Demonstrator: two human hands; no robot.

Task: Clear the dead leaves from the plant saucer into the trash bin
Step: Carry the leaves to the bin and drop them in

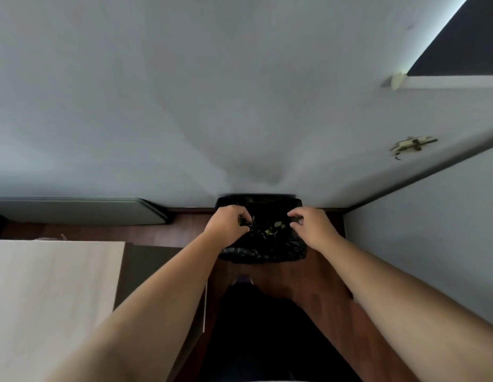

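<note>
Pale grey wall [184,92] fills the upper view, dark baseboard along its foot, reddish-brown wood floor [317,282] below. Trash bin [263,252] stands on the floor against the wall, straight ahead of the person, lined with a glossy black bag [284,244]. Yellow-green and brown dead leaves [270,230] lie inside the bag, low in its middle.

Both bare forearms reach forward and down from the lower corners, converging on the bin. Left hand [229,223] is over the bin's left side, knuckles up, wrist roughly straight, fingers curled in; its grip is pinched closed on a fold of the bag's left edge. Right hand [308,224] is over the right side, mirrored pose, back of hand up, thumb and forefinger brought together; its grip looks pinched on the bag's right edge, though the contact point is small and dark. The two hands are well apart with the bag's mouth between them. Neither hand touches the leaves.

Light wood worktop [52,293] sits at lower left, beside the left forearm. Grey-green flat panel [74,210] lies low against the wall at left. Small brass-coloured fitting [413,144] on the wall at right; pale round knob [396,81] above it next to a dark window opening [468,42]. Person's dark trouser legs [267,334] show between the forearms, behind the bin. Plant saucer is out of view.
</note>
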